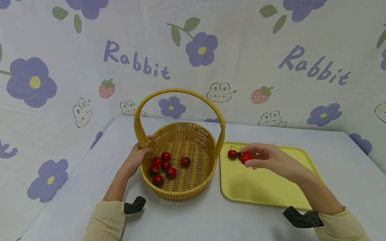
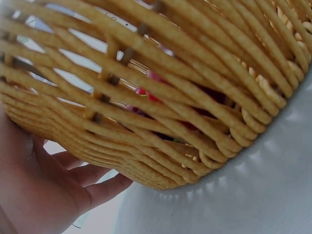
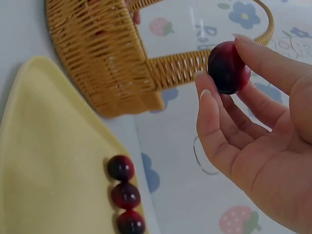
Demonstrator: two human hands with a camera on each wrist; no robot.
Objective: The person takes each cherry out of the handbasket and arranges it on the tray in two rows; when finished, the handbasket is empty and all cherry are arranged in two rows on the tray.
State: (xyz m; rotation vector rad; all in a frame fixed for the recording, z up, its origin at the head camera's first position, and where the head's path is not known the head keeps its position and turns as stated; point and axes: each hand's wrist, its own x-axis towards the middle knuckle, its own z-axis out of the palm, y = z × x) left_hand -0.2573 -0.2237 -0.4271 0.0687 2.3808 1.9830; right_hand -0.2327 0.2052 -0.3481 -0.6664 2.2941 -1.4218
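Note:
A woven yellow basket with a tall handle stands on the table and holds several red cherries. My left hand grips its left rim, thumb over the edge; in the left wrist view the fingers curl under the basket wall. My right hand hovers over the yellow tray and pinches one cherry between thumb and fingertips, seen close in the right wrist view as a dark red cherry. More cherries lie on the tray below.
A floral cloth with "Rabbit" lettering hangs behind the grey table. The tray lies just right of the basket. Black wrist mounts show at both sleeves.

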